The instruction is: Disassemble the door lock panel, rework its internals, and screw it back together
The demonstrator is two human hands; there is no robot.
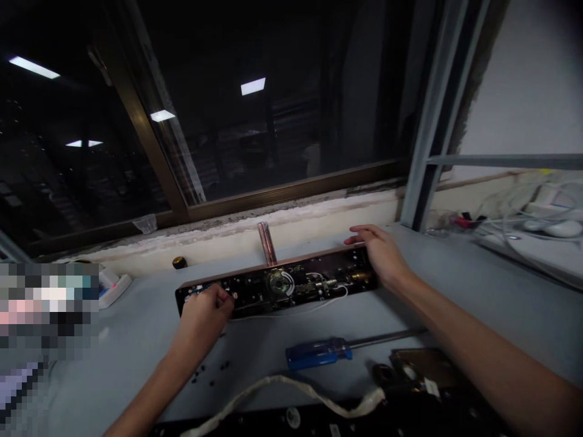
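Head view: and we're on a grey worktop (pixel 146 352) by a dark window (pixel 291 115), with both our hands in at the long black panel (pixel 252 290).
Panel's place: it lies near the window side, between our two hands, beyond the blue-handled screwdriver (pixel 314 354).
Long axis: side to side, on a slant, the right end sitting farther from us than the left; the parts-filled face shows to us, the copper-coloured edge looks to the window.
Post: a copper-coloured post (pixel 267 243) stands out from that far edge, near mid-length, pointing toward the window.
Left hand (pixel 204 311): bent over the panel's left stretch, thumb and fingers drawn in close; whether they clamp anything small, we cannot tell.
Right hand (pixel 380 252): up against the right end, fingers apart and reaching past the far edge, the thumb out of our sight.
Wire: a thin white wire (pixel 319 308) loops along the near side of the face.
Our near side: the screwdriver's shaft runs rightward toward our right forearm; small dark screws (pixel 200 375) lie scattered to the left, and a pale wrapped cable (pixel 268 380) curves below.
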